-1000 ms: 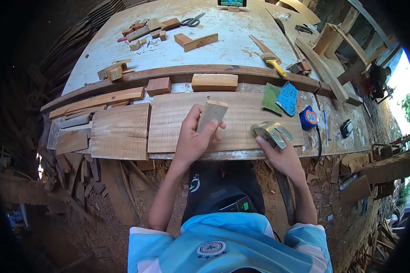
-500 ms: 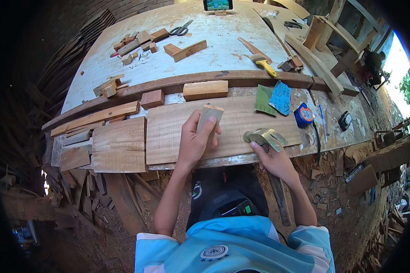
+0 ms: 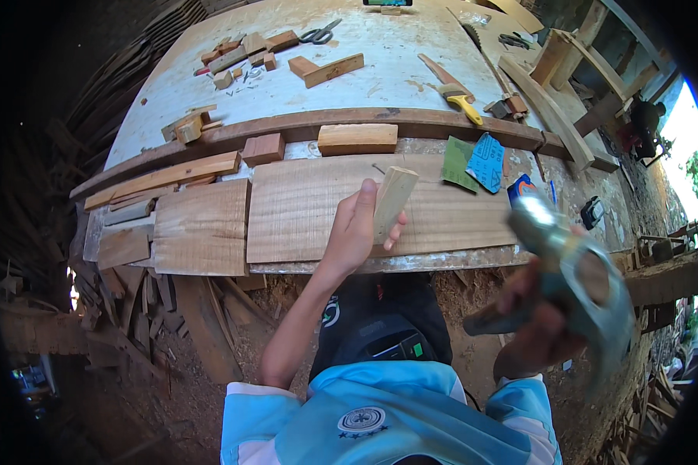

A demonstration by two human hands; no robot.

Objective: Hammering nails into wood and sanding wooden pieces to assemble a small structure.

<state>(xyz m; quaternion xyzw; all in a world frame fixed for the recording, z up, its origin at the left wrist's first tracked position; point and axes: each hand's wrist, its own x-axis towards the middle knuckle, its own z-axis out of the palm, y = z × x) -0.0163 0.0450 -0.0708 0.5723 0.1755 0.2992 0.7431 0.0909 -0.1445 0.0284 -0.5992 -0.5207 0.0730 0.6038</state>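
Left hand (image 3: 355, 232) — I see it closed around a small wood block (image 3: 392, 203), held upright just above the wide plank (image 3: 310, 209) on the surface (image 3: 380, 62). Right hand (image 3: 543, 325) — raised near the camera, blurred, gripping a greenish metal tool (image 3: 574, 271). Sandpaper sheets (image 3: 473, 161) lie beyond.

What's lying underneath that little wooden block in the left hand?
Beneath the small wooden block, held in the left hand, lies a wide plank on the workbench. The hand and block cover part of the plank.
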